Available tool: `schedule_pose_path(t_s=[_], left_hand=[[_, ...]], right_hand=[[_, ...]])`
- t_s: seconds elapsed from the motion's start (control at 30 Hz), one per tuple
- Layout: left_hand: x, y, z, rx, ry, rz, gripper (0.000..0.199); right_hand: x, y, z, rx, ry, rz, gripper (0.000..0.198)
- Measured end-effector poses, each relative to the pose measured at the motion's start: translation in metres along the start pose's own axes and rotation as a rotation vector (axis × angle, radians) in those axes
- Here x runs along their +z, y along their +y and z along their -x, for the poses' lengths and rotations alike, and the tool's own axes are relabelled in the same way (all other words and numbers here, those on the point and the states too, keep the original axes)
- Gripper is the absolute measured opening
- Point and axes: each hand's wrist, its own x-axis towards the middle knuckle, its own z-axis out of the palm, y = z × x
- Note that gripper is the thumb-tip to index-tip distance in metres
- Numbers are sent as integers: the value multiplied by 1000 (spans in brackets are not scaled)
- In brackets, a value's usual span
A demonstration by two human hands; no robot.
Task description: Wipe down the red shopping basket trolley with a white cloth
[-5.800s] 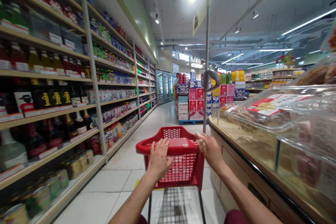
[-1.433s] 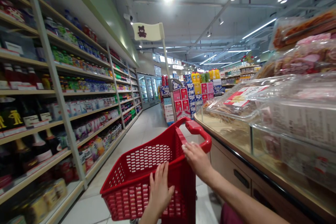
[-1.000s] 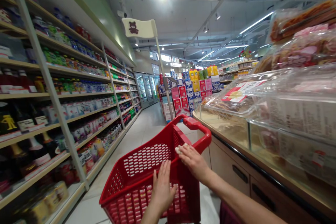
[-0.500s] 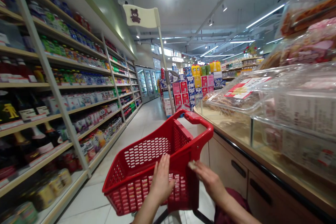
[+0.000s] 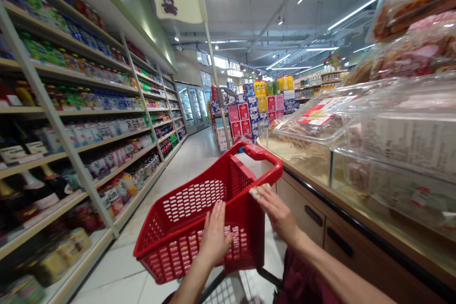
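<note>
A small red plastic shopping cart (image 5: 185, 213) with a perforated basket stands right in front of me. A pole rising from it carries a cream flag (image 5: 180, 4) with a brown bear. My left hand (image 5: 214, 233) lies on the near side of the basket, its fingers stretched out toward the rim and its thumb apart. Up near the top edge, below the red handle (image 5: 274, 171), my right hand (image 5: 276, 209) presses a crumpled whitish cloth (image 5: 259, 192) against the cart's red side panel. Its fingers lie over the cloth.
Shelves of drinks and cans (image 5: 96, 133) line the left side. On the right is a counter (image 5: 342, 218) bearing clear plastic food packs (image 5: 320, 114). Stacked drink boxes (image 5: 242, 121) stand ahead, with glass-door fridges (image 5: 194, 104) farther back. White tiled floor runs between.
My right hand has slid the cloth upward along the cart's side panel to near its top edge. My left hand stays on the basket. The view has shifted slightly.
</note>
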Motion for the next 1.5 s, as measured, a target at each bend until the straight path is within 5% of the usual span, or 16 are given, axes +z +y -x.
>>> schedule_pose_path(t_s=[0.07, 0.23, 0.4, 0.57, 0.73, 0.8, 0.97, 1.17, 1.37, 1.5], left_hand=[[-1, 0, 0, -10, -16, 2, 73], [-4, 1, -2, -18, -55, 23, 73], [-3, 0, -1, 2, -20, 33, 72], [-5, -15, 9, -143, 65, 18, 66], [-6, -27, 19, -200, -9, -82, 71], [-6, -27, 20, -195, -7, -94, 72], [1, -31, 25, -140, 27, -114, 69], [11, -33, 33, -131, 125, -122, 71], [12, -35, 34, -118, 118, -113, 69], [19, -45, 40, -155, 207, -137, 68]], right_hand=[[-1, 3, -2, 24, 32, 26, 31], [4, -8, 30, -88, -295, -19, 33], [-2, -6, 2, 6, -6, -16, 31], [-14, 2, -20, -64, -51, -54, 29], [-30, 27, -67, 135, 115, 119, 36], [-17, 21, -80, 134, 75, 186, 36], [22, -14, -75, -185, -204, 115, 32], [-8, 21, -87, 125, -39, 386, 35], [20, -17, -71, -147, -198, 239, 35], [4, 7, -85, 48, -157, 312, 34]])
